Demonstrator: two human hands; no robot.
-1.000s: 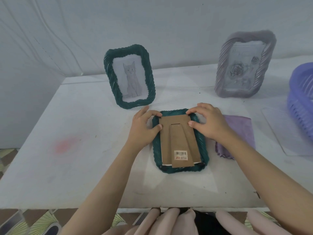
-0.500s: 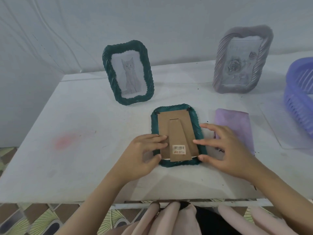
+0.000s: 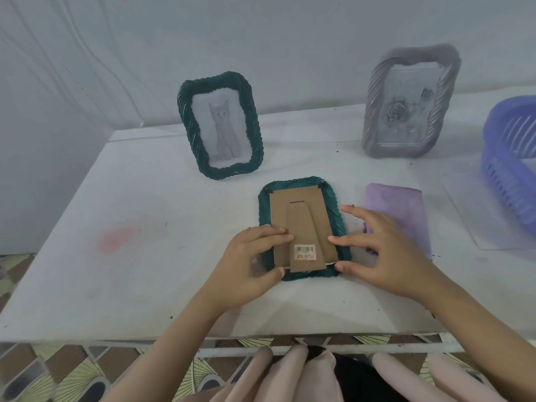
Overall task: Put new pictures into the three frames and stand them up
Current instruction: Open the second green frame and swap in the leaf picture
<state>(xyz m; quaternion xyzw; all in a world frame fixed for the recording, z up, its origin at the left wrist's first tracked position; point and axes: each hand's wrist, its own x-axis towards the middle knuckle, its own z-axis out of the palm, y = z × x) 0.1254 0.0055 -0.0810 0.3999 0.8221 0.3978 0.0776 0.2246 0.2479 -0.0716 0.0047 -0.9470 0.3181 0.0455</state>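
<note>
A white table fills most of the view, and at the right edge sits a purple slatted plastic basket, only partly in shot. At upper right a grey-lilac twisted-rim frame with a rose picture stands upright, and left of upper centre a dark green twisted-rim frame with a cat drawing stands likewise, both leaning back slightly as if propped on their struts, so two of the three look finished. The third dark green frame lies face down at the centre, probably so its back can be closed flat against the table. Just right of it lies a lilac cloth. The left hand arches over the frame's lower left corner and grips it, fingers laid on the backing and thumb against the bottom rim, steadying it. The right hand is spread with fingers nearly straight, one fingertip pressing the backing's right side and the thumb touching the lower right corner, seemingly seating the board. The brown cardboard backing sits inside the rim, its folded strut lying flat with a barcode sticker near its foot; lifting and standing it is not yet done.
</note>
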